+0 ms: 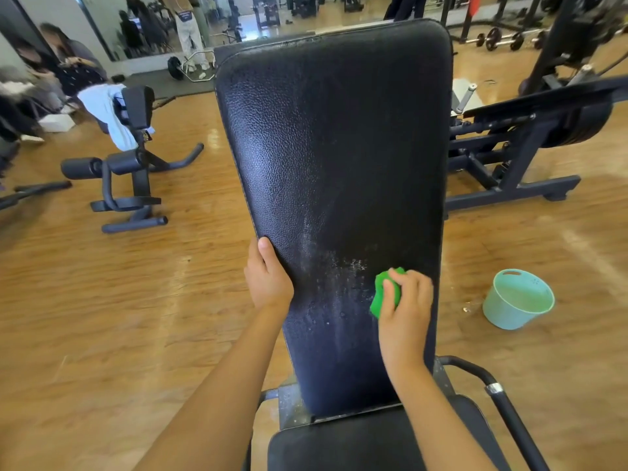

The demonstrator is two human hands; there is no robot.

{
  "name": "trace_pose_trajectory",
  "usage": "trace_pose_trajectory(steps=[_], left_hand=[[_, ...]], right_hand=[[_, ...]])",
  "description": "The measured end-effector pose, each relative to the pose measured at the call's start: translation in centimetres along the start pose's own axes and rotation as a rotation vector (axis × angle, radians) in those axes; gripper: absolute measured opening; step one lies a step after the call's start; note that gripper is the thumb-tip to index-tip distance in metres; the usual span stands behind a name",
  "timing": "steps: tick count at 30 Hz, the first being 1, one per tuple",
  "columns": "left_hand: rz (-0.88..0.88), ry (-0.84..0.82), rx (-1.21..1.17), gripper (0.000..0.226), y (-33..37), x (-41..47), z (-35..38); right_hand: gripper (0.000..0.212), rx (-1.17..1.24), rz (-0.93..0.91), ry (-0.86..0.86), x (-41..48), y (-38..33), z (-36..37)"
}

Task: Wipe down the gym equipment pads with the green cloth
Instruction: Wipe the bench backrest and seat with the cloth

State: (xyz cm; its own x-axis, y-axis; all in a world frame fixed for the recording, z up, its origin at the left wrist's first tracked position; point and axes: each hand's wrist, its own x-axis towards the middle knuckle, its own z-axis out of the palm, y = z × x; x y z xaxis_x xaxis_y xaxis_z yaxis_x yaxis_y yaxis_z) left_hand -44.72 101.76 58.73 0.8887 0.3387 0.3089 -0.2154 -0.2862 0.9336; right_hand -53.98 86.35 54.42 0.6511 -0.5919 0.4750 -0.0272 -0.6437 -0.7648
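Note:
A long black textured back pad of a gym bench runs up the middle of the view, with wet streaks and foam on its lower part. My right hand grips a bunched green cloth and presses it on the pad's lower right area. My left hand holds the pad's left edge, thumb on the front face and fingers hidden behind. The black seat pad lies below, at the bottom of the view.
A light teal plastic basin stands on the wooden floor to the right of the bench. A black bench handle sticks out at lower right. Another machine stands at left, a weight machine at right. People sit at far left.

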Motion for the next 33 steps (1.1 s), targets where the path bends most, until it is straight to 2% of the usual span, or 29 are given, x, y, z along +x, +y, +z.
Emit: trace_pose_trajectory(steps=[4, 9, 12, 14, 17, 20, 22, 23, 25, 27, 29, 33], left_hand=[[-0.003, -0.009, -0.003, 0.039, 0.4, -0.1, -0.2], [0.003, -0.024, -0.032, 0.051, 0.0, -0.1, -0.4], [-0.050, -0.076, -0.056, 0.045, -0.2, -0.2, -0.6], [-0.085, -0.116, -0.075, 0.042, -0.4, -0.2, -0.7], [-0.119, -0.208, -0.078, 0.034, -1.0, -0.2, -1.2], [-0.131, -0.306, -0.074, 0.037, -1.6, -0.4, -1.8], [-0.169, -0.362, -0.107, 0.029, -1.6, -0.4, -2.1], [-0.182, -0.387, -0.123, 0.028, -1.6, -0.3, -2.3], [-0.192, -0.427, -0.129, 0.035, -1.4, 0.0, -2.5], [-0.227, -0.456, -0.145, 0.025, -1.2, 0.0, -2.6], [-0.247, -0.457, -0.164, 0.022, -1.0, 0.0, -2.7], [-0.245, -0.443, -0.179, 0.038, -1.0, -0.2, -2.6]], right_hand=[[0.012, 0.022, 0.010, -0.019, 0.2, 0.1, -0.3], [0.010, 0.141, -0.054, 0.120, 5.3, -3.0, -2.0], [0.013, 0.144, -0.117, 0.157, 7.0, -4.9, -1.6], [0.014, 0.089, -0.159, 0.117, 5.8, -5.4, -0.6], [0.016, 0.037, -0.233, -0.031, 2.1, -4.1, 0.9], [0.019, 0.071, -0.167, -0.219, -0.8, -2.3, 1.3], [0.021, 0.027, -0.207, -0.253, -1.9, -1.9, 1.3], [0.021, 0.000, -0.234, -0.234, -2.0, -2.1, 1.3], [0.017, 0.031, -0.171, -0.201, -1.6, -3.1, 1.4], [0.013, 0.087, -0.126, -0.180, -0.6, -4.5, 1.5], [0.010, 0.102, -0.208, -0.123, 1.5, -6.1, 1.4], [0.007, 0.161, -0.470, 0.054, 8.4, -11.0, 0.7]])
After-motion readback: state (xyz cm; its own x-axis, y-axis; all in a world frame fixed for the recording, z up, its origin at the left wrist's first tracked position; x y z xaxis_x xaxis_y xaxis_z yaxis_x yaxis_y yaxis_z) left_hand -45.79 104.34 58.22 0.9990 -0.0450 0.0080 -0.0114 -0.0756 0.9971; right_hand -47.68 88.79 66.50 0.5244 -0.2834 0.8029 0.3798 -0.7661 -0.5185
